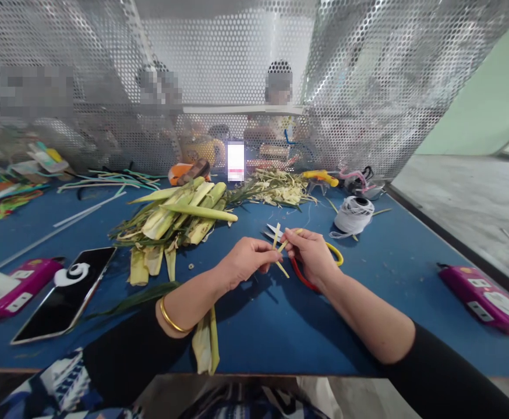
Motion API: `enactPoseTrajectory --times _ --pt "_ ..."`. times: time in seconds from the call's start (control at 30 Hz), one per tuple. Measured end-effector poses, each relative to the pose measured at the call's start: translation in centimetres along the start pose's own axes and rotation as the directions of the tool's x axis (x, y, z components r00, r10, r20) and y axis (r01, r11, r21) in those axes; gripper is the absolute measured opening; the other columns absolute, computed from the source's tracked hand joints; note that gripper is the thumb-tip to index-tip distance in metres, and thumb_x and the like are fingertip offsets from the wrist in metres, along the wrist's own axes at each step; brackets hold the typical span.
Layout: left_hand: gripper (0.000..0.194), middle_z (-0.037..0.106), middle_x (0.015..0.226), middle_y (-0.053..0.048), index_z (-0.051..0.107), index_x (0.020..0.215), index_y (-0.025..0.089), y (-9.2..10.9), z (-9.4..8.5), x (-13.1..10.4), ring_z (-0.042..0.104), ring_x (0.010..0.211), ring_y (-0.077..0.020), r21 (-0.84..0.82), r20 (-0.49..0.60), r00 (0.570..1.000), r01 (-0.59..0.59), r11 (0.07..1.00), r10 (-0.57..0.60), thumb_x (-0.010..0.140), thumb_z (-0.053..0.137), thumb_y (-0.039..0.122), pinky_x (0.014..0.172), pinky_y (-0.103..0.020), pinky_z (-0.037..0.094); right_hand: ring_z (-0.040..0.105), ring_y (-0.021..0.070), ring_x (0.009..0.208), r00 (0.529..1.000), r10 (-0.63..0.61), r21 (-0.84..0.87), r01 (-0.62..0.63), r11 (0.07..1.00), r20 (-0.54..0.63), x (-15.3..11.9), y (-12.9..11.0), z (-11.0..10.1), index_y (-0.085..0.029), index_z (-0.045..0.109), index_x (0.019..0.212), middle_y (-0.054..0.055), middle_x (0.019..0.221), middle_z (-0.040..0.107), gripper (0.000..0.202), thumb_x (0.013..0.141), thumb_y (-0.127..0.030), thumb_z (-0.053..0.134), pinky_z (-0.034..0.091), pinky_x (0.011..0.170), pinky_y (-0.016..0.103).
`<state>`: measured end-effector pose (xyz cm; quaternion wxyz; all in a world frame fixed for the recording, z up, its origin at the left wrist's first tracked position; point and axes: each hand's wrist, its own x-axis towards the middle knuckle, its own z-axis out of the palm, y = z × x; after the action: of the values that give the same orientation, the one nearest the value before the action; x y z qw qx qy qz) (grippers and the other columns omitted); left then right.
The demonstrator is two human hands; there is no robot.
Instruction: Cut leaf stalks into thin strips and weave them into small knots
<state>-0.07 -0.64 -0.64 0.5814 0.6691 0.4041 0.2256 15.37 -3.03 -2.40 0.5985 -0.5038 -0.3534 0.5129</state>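
Note:
Pinched between the fingers of my left hand (254, 256) is a narrow pale green strip of corn husk (283, 270), its ends sticking out above and below. My right hand (310, 251) is closed on another thin piece of husk (284, 245), which meets the first at the left fingertips. Beneath the right hand lie scissors (336, 254) with red and yellow handles, blades pointing left; the hand partly hides them. A pile of corn husks (180, 218) rests left of my hands. One loose husk piece (205, 343) lies near the front edge, partly under my left forearm.
A white thread spool (354, 216) stands right, near a yellow-handled tool (321, 176). Husk scraps (276, 186) and a lit phone (236, 161) are at the back, before a perforated metal screen (237, 35). Left lies a dark phone (69, 294); magenta boxes (484, 294) flank the blue table.

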Motion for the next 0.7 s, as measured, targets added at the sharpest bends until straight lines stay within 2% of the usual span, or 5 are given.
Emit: enactPoseTrajectory --times 0.13,0.23,0.3,0.43,0.7 --pt "0.023 0.064 0.057 -0.002 0.071 0.069 0.015 0.0 -0.1 0.1 0.054 0.055 -0.0113 -0.167 -0.08 0.996 0.026 0.986 -0.039 0.069 0.071 0.038 0.057 -0.024 0.039 0.052 0.0106 0.05 0.992 -0.117 -0.182 0.107 0.977 -0.04 0.2 -0.9 -0.7 -0.016 0.064 0.074 -0.001 0.061 0.059 0.039 0.064 -0.053 0.07 0.041 0.052 0.025" --pt "0.023 0.072 0.075 -0.007 0.072 0.075 0.016 0.3 -0.5 0.3 0.063 0.073 -0.0161 -0.356 -0.119 0.992 -0.014 0.934 -0.031 0.066 0.074 0.036 0.071 -0.028 0.046 0.054 0.0129 0.058 0.9 -0.411 -0.409 0.324 0.853 -0.145 -0.3 -1.7 -1.0 -0.019 0.061 0.086 -0.001 0.068 0.059 0.032 0.074 -0.048 0.063 0.042 0.058 0.027" --pt "0.02 0.073 0.083 -0.008 0.073 0.076 0.016 0.5 -0.7 0.4 0.064 0.081 -0.0171 -0.427 -0.149 0.989 -0.057 0.902 -0.008 0.063 0.076 0.031 0.079 -0.029 0.047 0.049 0.0124 0.056 0.865 -0.498 -0.55 0.385 0.741 -0.065 -1.0 -1.7 -0.8 -0.019 0.059 0.075 -0.002 0.059 0.053 0.028 0.08 -0.047 0.057 0.037 0.055 0.025" --pt "0.019 0.073 0.083 -0.008 0.073 0.075 0.014 0.4 -0.5 0.7 0.064 0.079 -0.0176 -0.474 -0.171 0.985 -0.081 0.877 -0.002 0.061 0.076 0.025 0.08 -0.03 0.048 0.045 0.0123 0.054 0.916 -0.296 -0.634 0.401 0.661 0.271 -1.9 -0.4 0.3 -0.019 0.053 0.054 -0.001 0.053 0.051 0.039 0.083 -0.045 0.053 0.033 0.053 0.025" --pt "0.013 0.071 0.084 -0.008 0.075 0.069 0.012 0.0 0.2 0.5 0.061 0.078 -0.0164 -0.505 -0.237 0.971 -0.108 0.856 -0.018 0.058 0.073 0.018 0.079 -0.029 0.046 0.043 0.0127 0.056 0.871 -0.319 -0.581 0.488 0.651 0.374 -2.2 0.7 0.9 -0.02 0.045 0.054 -0.002 0.055 0.047 0.034 0.085 -0.033 0.048 0.034 0.057 0.025"
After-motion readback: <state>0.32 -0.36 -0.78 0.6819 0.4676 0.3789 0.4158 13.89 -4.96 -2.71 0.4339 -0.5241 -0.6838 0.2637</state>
